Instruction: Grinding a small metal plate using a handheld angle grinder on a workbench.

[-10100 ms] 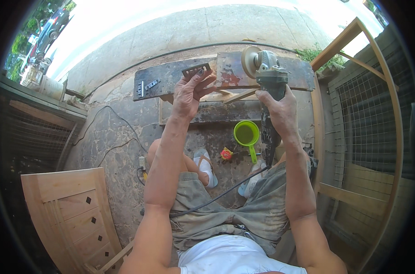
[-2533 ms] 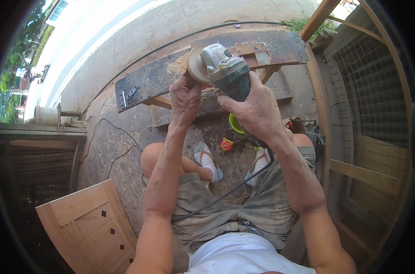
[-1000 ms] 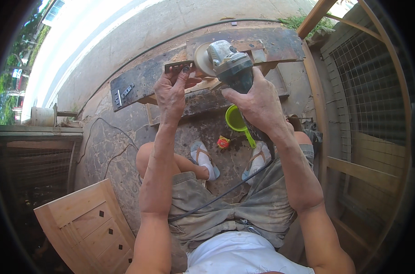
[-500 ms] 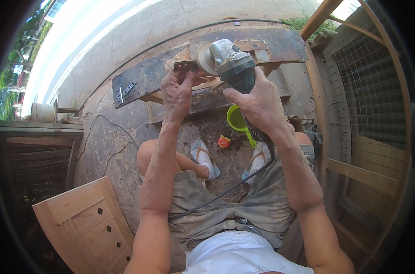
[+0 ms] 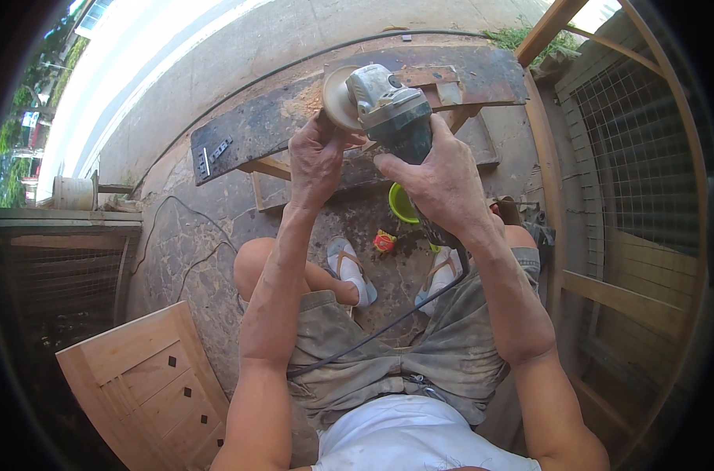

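My right hand (image 5: 443, 177) is wrapped round the dark rear body of an angle grinder (image 5: 400, 114), held over a low wooden bench (image 5: 255, 129). Its pale round disc (image 5: 340, 98) points to the left. Close under the disc, my left hand (image 5: 316, 165) pinches a small dark flat piece, now mostly hidden by the fingers and the disc. I cannot tell whether piece and disc touch. The grinder's black cord (image 5: 373, 334) runs down past my right wrist and across my lap.
Small metal strips (image 5: 214, 155) lie on the bench's left end. Between my feet are a red and yellow tape measure (image 5: 384, 241) and a green dipper (image 5: 400, 204). A wooden panel (image 5: 149, 385) with dark diamond inlays leans at the lower left. A mesh-sided wooden frame (image 5: 632, 310) stands right.
The grinder has shifted slightly left and its disc shows more of its face. My left hand has moved a little right; the dark piece that stuck out of its fingers is now mostly hidden.
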Demonstrator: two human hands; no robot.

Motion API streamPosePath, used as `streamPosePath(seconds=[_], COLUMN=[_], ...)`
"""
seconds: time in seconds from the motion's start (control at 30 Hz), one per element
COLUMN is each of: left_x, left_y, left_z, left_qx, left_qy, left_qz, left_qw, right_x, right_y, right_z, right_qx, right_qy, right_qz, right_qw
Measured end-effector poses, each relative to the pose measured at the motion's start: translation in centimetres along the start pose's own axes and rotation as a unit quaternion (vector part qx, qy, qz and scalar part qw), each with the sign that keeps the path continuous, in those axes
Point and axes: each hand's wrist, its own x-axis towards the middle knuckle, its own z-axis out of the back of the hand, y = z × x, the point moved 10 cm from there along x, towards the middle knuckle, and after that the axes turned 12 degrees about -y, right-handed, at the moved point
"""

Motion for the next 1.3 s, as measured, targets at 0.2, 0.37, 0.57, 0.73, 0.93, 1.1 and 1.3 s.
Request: streamPosePath(seconds=[0.2,0.37,0.57,0.73,0.93,1.1,1.3], left_x=[0.2,0.5,1.2,1.2,1.4,1.5,1.2], left_y=[-0.3,-0.2,0.5,1.2,2.3,2.5,2.8], left_z=[0.4,0.8,2.7,2.6,3.3,3.6,3.3], left_qx=[-0.002,0.003,-0.077,-0.227,-0.32,-0.301,-0.306], left_qy=[-0.005,-0.016,-0.032,0.005,0.048,0.031,0.04], left_qz=[-0.003,0.007,0.076,0.155,0.2,0.198,0.198], left_qw=[1.0,1.0,0.994,0.962,0.925,0.932,0.93], right_x=[0.2,0.7,1.6,2.2,2.6,2.3,2.0], right_y=[-0.4,-1.7,-3.5,-4.5,-4.4,-4.5,-4.8], right_z=[0.3,1.0,2.3,4.5,4.6,4.4,4.6], right_qx=[-0.024,-0.05,-0.11,-0.069,-0.037,-0.053,-0.023], right_qy=[0.002,-0.011,-0.034,-0.094,-0.089,-0.084,-0.082], right_qz=[-0.013,-0.024,-0.053,-0.062,-0.06,-0.06,-0.056], right_qw=[1.0,0.998,0.992,0.991,0.994,0.993,0.995])
